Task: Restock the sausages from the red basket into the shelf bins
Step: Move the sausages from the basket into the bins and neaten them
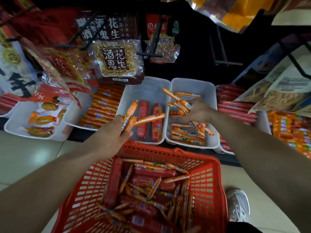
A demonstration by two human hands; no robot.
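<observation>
A red basket (208, 179) stands on the floor below me, holding several thin orange sausages and thick red ones. My left hand (116, 132) is above the basket's far rim, shut on a bunch of thin orange sausages (130, 115) that fan out over a white bin (127, 98) with two thick red sausages (143, 120). My right hand (200, 110) reaches into the neighbouring white bin (211, 91) and grips several thin orange sausages (183, 105) above the loose ones lying there.
More white bins line the low shelf: orange sausages (102, 106) at left, packaged snacks (42, 118) further left, red sausages (235, 106) at right. Peanut bags (117, 61) hang on hooks overhead. My shoe (239, 204) rests on the tiled floor beside the basket.
</observation>
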